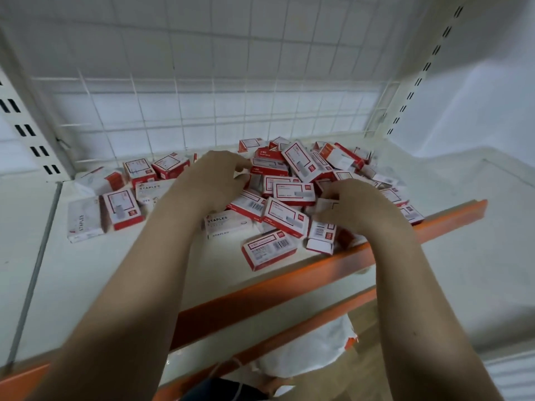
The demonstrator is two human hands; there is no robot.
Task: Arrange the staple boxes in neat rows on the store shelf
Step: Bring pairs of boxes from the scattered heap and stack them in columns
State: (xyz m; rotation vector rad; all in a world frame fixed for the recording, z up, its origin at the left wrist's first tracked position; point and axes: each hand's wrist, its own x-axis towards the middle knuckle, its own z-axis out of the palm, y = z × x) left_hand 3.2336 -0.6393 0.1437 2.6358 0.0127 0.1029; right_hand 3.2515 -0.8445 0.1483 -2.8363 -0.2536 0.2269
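A loose heap of several red-and-white staple boxes (295,195) covers the middle and right of the white shelf (121,273). A few more boxes (121,208) lie flat and apart at the left, some white ones marked STAPLES (84,219). My left hand (214,178) reaches into the heap, fingers curled, its fingertips on a box near the top; whether it grips is unclear. My right hand (356,204) lies at the heap's front right and pinches a small white box (325,205) between thumb and fingers.
An orange lip (289,280) runs along the shelf's front edge. A white wire grid (202,111) backs the shelf, with slotted uprights (29,131) at both sides. A second orange-edged shelf (333,309) sits below. The shelf's front left is bare.
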